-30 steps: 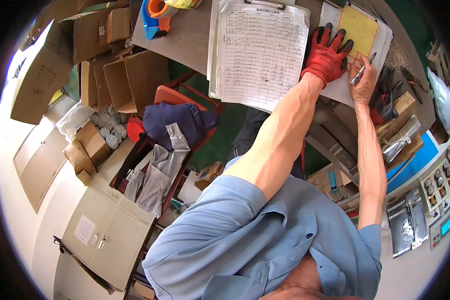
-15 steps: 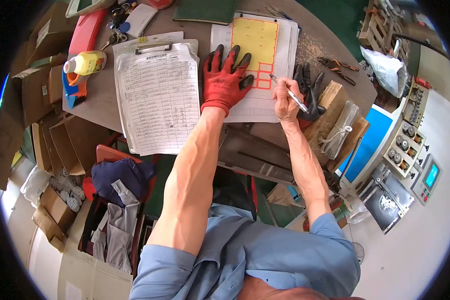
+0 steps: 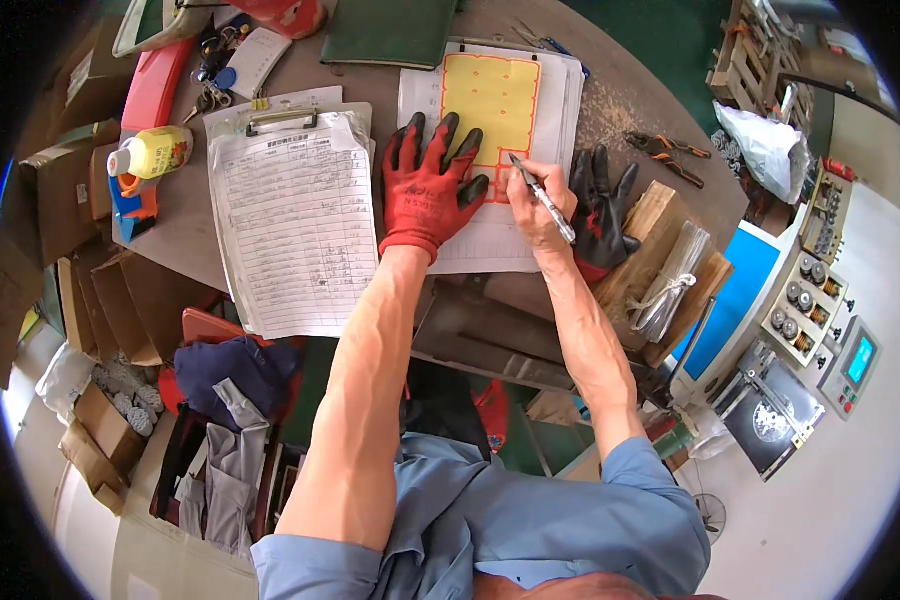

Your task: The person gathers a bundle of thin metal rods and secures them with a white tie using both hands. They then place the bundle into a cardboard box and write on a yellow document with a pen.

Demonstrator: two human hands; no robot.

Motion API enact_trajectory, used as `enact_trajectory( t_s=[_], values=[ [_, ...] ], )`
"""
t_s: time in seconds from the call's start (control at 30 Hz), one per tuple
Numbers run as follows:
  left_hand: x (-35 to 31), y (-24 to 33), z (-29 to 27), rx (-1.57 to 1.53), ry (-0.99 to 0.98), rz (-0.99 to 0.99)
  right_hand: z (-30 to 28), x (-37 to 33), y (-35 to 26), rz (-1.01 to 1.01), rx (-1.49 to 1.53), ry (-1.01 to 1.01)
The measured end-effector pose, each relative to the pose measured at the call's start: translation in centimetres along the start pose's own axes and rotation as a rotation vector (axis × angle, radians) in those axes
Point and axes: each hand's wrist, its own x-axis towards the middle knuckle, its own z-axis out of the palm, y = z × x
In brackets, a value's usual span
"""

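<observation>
My left hand, in a red glove with black fingertips, lies flat with fingers spread on a stack of white papers. It touches the left edge of a yellow label area outlined in orange, with small orange-lined boxes at its lower end. My bare right hand is closed around a silver-grey pen. The pen's tip is at the top of these boxes; part of them is hidden by my right fingers. Right of this hand lies a second black-and-red glove, with nobody's hand in it.
A clipboard with a filled-in form lies left of the papers. Beyond it are keys, a yellow bottle and a green folder. Pliers and wood blocks lie to the right. A machine's control panel stands farther right.
The view has shifted, so the table appears lower and farther left. My right hand has moved the pen tip left and up across the orange boxes. My left hand stays on the papers.
</observation>
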Motion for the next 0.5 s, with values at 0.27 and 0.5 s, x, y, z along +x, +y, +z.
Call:
enact_trajectory(
  t_s=[0.27,0.5],
  values=[
    [-0.2,-0.1,0.1,-0.016,-0.001,-0.009,0.0,0.2,0.2,-0.114,-0.091,-0.054],
    [-0.1,-0.1,0.2,-0.003,-0.015,-0.012,0.4,0.2,0.6,-0.122,-0.034,-0.026]
  ],
)
